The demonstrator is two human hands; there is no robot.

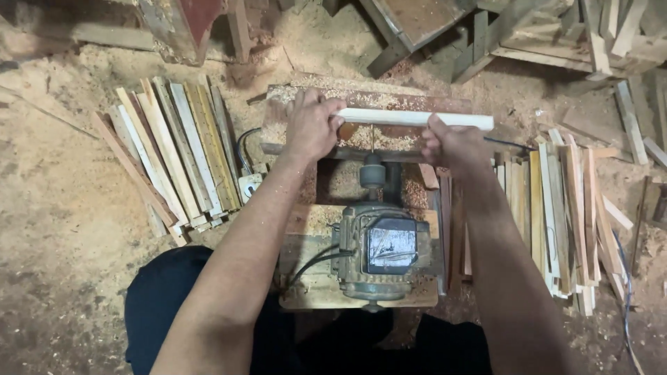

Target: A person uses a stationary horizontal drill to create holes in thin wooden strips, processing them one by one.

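Observation:
A pale wooden slat (414, 118) lies crosswise on a small sawdust-covered saw table (361, 94). My left hand (310, 125) grips the slat's left end, and my right hand (450, 142) grips it further right, short of its free right end. The slat sits over the slot where a spindle (372, 170) rises from an electric motor (379, 253) on a wooden base (306, 236). Both arms reach forward past the motor.
A fan of wooden slats (174, 149) lies on the left, beside a power socket (249, 184) with a black cable. Another pile of slats (556, 208) lies on the right. Scrap timber (556, 42) is heaped at the back. Sawdust covers the floor.

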